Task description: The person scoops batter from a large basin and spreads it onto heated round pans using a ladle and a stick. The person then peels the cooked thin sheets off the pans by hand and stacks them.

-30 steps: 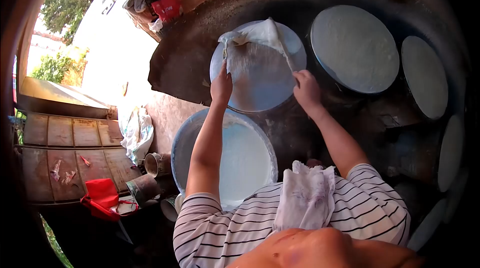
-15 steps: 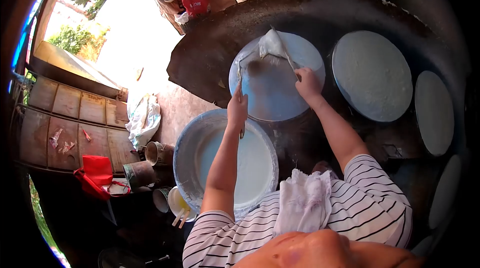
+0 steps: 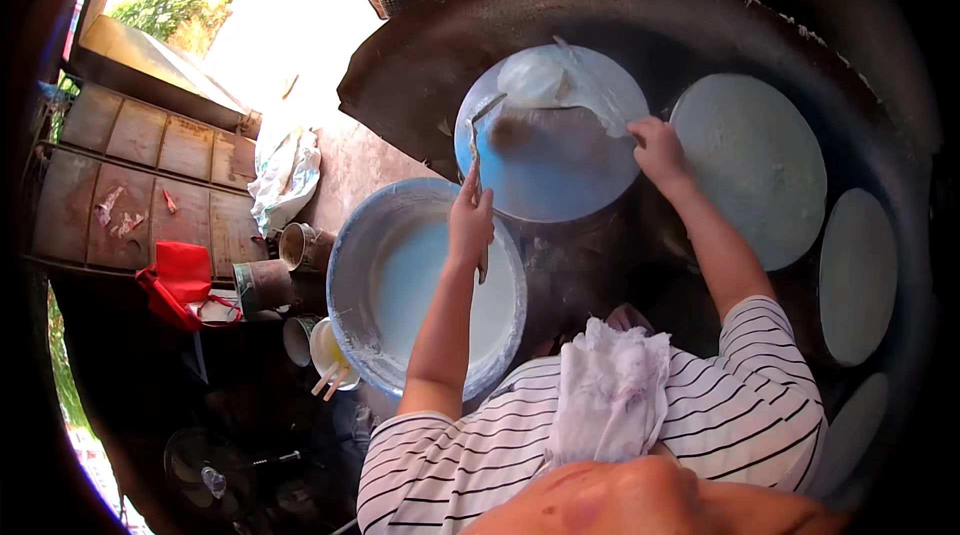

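My left hand (image 3: 470, 225) is closed on a thin tool with a bent tip (image 3: 473, 140), over the near left edge of a round pale-blue disc (image 3: 560, 180). My right hand (image 3: 658, 150) is closed at the disc's right edge on the end of a long thin tool (image 3: 600, 100), partly covered in white. A limp white sheet (image 3: 535, 78) lies bunched along that tool, over the far part of the disc. The left tool's tip is just left of the sheet. Below my left forearm is a large blue-rimmed basin (image 3: 350, 280) with whitish liquid.
More round discs with a whitish layer, one large (image 3: 750, 170) and one narrower-looking (image 3: 858, 275), stand to the right. A curved dark metal rim (image 3: 400, 75) runs behind. At left are a red bag (image 3: 182, 275), metal pots (image 3: 263, 285) and a small white bucket (image 3: 325, 345).
The white sheet has shifted from hanging between both tools to lying along the right one. My right hand has moved right and turned. The left tool's tip is free of the sheet.
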### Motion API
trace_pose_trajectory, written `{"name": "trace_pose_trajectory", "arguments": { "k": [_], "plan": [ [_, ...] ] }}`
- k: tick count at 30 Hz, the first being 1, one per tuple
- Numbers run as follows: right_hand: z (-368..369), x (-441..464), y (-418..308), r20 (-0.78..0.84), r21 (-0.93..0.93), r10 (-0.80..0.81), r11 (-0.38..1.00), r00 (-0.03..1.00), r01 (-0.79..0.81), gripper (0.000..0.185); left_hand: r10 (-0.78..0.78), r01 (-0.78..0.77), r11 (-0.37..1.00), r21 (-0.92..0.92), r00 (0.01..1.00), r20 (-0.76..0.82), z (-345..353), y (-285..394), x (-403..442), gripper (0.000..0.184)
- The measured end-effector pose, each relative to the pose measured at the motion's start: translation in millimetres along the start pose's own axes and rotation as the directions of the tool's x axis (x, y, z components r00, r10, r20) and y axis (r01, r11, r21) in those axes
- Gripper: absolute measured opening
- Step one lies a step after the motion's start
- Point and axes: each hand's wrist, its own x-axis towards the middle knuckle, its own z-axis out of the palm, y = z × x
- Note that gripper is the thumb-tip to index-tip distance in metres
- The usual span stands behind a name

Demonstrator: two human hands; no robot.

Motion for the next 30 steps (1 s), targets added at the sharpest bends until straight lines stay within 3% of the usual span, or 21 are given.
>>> {"name": "trace_pose_trajectory", "arguments": {
  "k": [2, 7, 12, 13, 15, 18, 21, 26, 28, 30],
  "plan": [
    [15.4, 30.5, -22.5, 0.092, 0.014, -0.06, 0.998, 0.994, 0.059, 0.026, 0.082, -0.08, 0.996, 0.041, 0.995, -0.047, 14.0, -0.9, 1.1, 0.052],
    [50.5, 53.9, -39.5, 0.258, 0.154, -0.172, 0.979, 0.951, 0.136, 0.025, -0.089, 0.085, 0.996, -0.031, 0.985, -0.145, 27.5, 17.1, -39.0, 0.053],
    [-7.7, 50.4, -39.2, 0.393, 0.302, -0.316, 0.931, 0.863, 0.203, 0.021, -0.069, 0.067, 0.998, -0.016, 0.986, -0.149, 30.9, 21.1, -76.1, 0.053],
    [-18.6, 55.8, -27.5, 0.373, 0.388, -0.389, 0.89, 0.843, 0.24, 0.023, -0.056, 0.062, 0.997, 0.034, 0.988, -0.143, 30.6, 18.9, -81.2, 0.054],
    [-21.5, 73.7, 6.6, 0.24, 0.362, -0.401, 0.882, 0.884, 0.302, 0.026, -0.023, 0.035, 0.995, 0.093, 0.992, -0.124, 37.3, 10.7, -81.8, 0.055],
    [0.3, 107.7, 23.0, 0.271, 0.163, -0.261, 0.961, 0.927, 0.223, 0.026, 0.065, -0.051, 0.987, 0.155, 0.994, -0.083, 52.5, -7.2, -71.1, 0.056],
    [27.1, 96.5, -6.2, 0.385, 0.345, -0.413, 0.894, 0.825, 0.287, 0.028, -0.048, 0.054, 0.992, 0.116, 0.997, -0.06, 60.3, 13.6, -74.5, 0.053],
    [-1.7, 80.9, -8.0, 0.45, 0.493, -0.501, 0.83, 0.74, 0.262, 0.029, -0.356, 0.357, 0.923, 0.143, 0.934, -0.032, 65.1, 21.7, -125.6, 0.053],
    [-10.4, 100.3, 2.8, 0.453, 0.535, -0.534, 0.804, 0.714, 0.262, 0.028, -0.3, 0.293, 0.928, 0.23, 0.954, -0.004, 65.9, 30.7, -130.5, 0.054],
    [13.9, 118.4, 15.4, 0.398, 0.451, -0.473, 0.847, 0.786, 0.281, 0.026, -0.19, 0.176, 0.94, 0.291, 0.982, 0.02, 68.2, 20.2, -128.9, 0.054]
  ]
}}
